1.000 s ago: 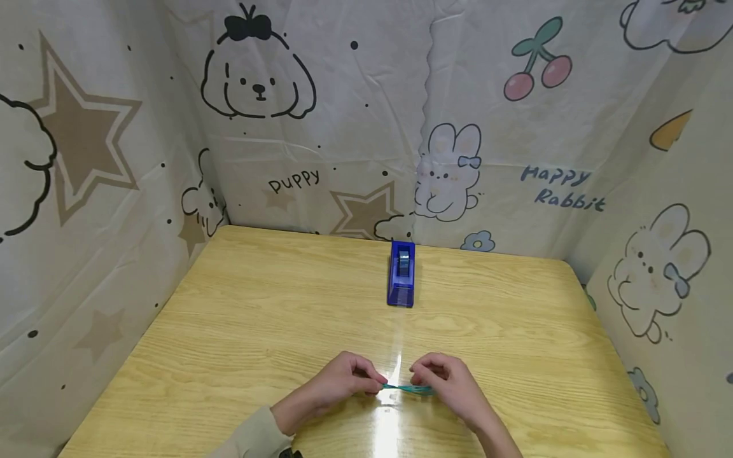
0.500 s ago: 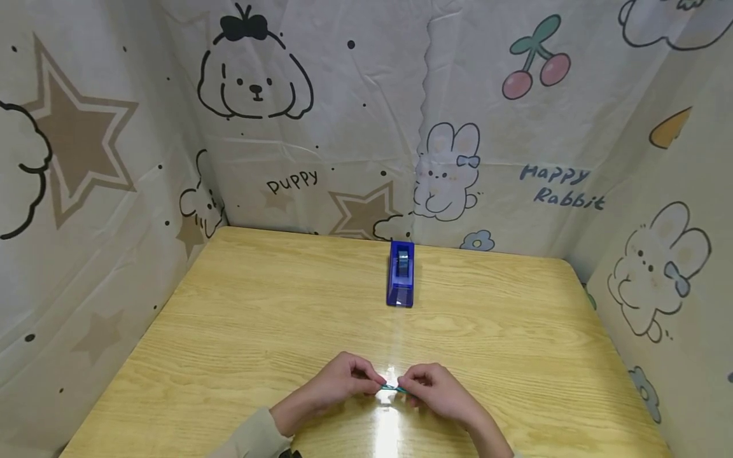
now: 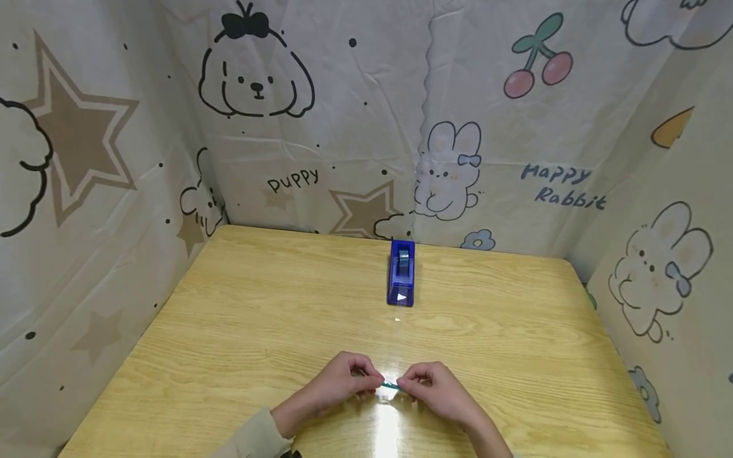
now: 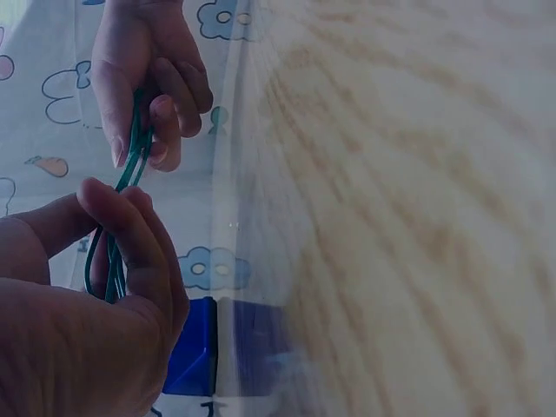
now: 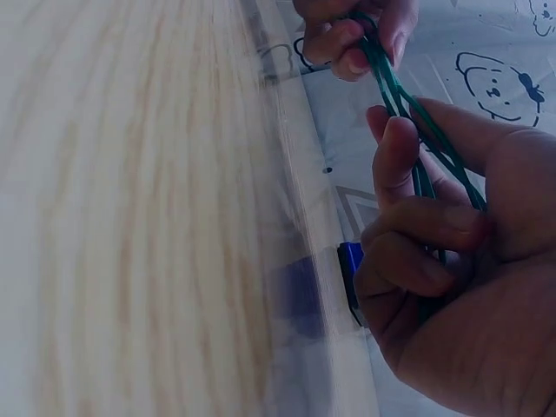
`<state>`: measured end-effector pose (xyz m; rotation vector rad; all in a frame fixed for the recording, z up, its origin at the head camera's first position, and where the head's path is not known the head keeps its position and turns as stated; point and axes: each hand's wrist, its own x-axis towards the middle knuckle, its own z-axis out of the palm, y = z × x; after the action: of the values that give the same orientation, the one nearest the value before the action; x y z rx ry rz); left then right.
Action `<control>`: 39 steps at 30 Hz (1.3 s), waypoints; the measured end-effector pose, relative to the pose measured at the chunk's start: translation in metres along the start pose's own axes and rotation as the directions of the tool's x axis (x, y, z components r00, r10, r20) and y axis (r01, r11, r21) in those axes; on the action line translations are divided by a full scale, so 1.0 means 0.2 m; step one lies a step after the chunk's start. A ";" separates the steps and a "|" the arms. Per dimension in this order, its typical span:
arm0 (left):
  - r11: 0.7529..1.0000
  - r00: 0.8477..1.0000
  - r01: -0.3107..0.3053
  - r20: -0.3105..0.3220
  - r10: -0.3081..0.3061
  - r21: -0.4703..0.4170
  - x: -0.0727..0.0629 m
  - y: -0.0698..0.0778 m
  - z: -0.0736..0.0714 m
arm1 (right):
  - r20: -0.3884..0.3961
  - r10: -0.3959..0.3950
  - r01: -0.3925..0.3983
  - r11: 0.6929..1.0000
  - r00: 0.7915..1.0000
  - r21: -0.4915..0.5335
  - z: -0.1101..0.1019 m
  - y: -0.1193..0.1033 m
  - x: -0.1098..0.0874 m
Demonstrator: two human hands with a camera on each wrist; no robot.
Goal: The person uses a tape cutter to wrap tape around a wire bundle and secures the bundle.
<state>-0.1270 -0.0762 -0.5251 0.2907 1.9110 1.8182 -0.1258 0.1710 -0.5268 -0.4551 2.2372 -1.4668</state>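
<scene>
A thin bundle of looped green cord (image 3: 390,385) stretches between both hands, above the front middle of the table. My left hand (image 3: 349,376) pinches one end with thumb and fingertips. My right hand (image 3: 432,386) pinches the bundle a short way to the right. In the left wrist view, loops of the green cord (image 4: 132,165) hang behind the left fingers. From the right wrist, several strands of the cord (image 5: 388,82) are seen running past the right thumb and into the palm, where the curled fingers partly hide them.
A blue tape dispenser (image 3: 401,273) with a roll of tape stands near the back edge of the wooden table (image 3: 275,305). Printed cloth (image 3: 343,114) with cartoon drawings hangs behind the table and on both sides. A bright reflection lies on the tabletop below the hands.
My right hand has moved left along the cord, nearer the left hand, and now pinches it. The cord between the hands looks shorter and narrower. My left hand stays nearly still.
</scene>
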 end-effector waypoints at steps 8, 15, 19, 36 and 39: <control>1.000 1.000 0.000 0.008 0.000 0.006 0.00 0.01 -0.01 | 0.024 -0.003 0.002 0.998 1.000 0.060 -0.01 -0.02 0.00; 1.000 0.999 -0.019 0.027 0.018 0.007 0.01 -0.01 -0.01 | 0.189 0.004 -0.033 0.988 0.982 0.149 -0.03 -0.02 0.01; 1.000 0.999 -0.020 0.030 0.020 0.008 0.01 -0.02 -0.01 | 0.287 0.003 -0.063 0.978 0.958 0.199 -0.06 -0.01 0.02; 1.000 0.998 -0.019 0.054 0.018 0.004 0.00 -0.01 0.00 | 0.453 -0.061 -0.078 0.956 0.890 0.282 -0.13 0.03 0.09; 1.000 0.998 -0.019 0.053 0.019 -0.006 0.00 -0.01 0.00 | 0.432 -0.070 -0.071 0.950 0.899 0.303 -0.13 0.04 0.09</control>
<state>-0.1279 -0.0768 -0.5271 0.3528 1.8729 1.8096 -0.1556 0.1862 -0.5287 -0.6107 1.6209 -1.5048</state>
